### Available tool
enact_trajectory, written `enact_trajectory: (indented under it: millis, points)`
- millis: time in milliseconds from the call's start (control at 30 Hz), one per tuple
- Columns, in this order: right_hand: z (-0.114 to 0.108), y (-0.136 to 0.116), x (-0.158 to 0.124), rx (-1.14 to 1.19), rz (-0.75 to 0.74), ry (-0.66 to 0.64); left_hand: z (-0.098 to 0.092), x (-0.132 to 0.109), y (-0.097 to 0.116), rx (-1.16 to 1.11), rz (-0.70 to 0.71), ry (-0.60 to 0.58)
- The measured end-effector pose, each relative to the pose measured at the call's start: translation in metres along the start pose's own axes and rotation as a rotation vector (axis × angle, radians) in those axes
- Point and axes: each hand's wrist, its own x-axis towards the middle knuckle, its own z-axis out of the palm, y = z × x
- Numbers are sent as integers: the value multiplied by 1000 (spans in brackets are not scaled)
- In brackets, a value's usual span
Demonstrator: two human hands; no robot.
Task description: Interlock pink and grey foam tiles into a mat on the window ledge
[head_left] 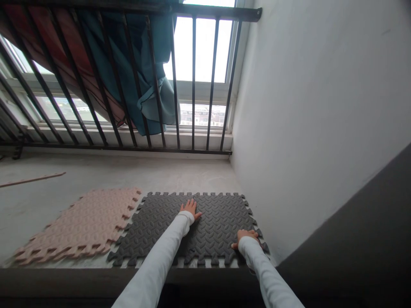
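A dark grey foam puzzle mat [154, 222] with jagged interlocking edges lies flat on the concrete floor by the white wall. My left hand [190, 209] rests palm down near the mat's middle, fingers stretched out. Near the mat's front right corner, my right hand [246, 236] presses flat on the mat with its fingers spread. Both arms wear white sleeves. A pink foam puzzle mat [83, 224] lies to the left, its right edge close to the grey mat but not locked into it.
A black metal railing [192, 85] stands before a window at the back, with teal and red cloth [128, 64] hanging behind it. The white wall [321, 107] rises on the right. A thin wooden strip [32, 179] lies on the floor at far left.
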Motion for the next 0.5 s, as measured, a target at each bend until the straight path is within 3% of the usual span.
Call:
enact_trajectory:
  millis: [133, 367, 500]
  points:
    - [0, 0, 0, -27, 65, -34, 3, -11, -13, -23, -165, 5]
    - [1, 0, -3, -37, 48, -1, 27, -11, -35, -47, -38, 116]
    - [1, -1, -2, -16, 63, 5, 21, -7, -37, -91, -11, 114]
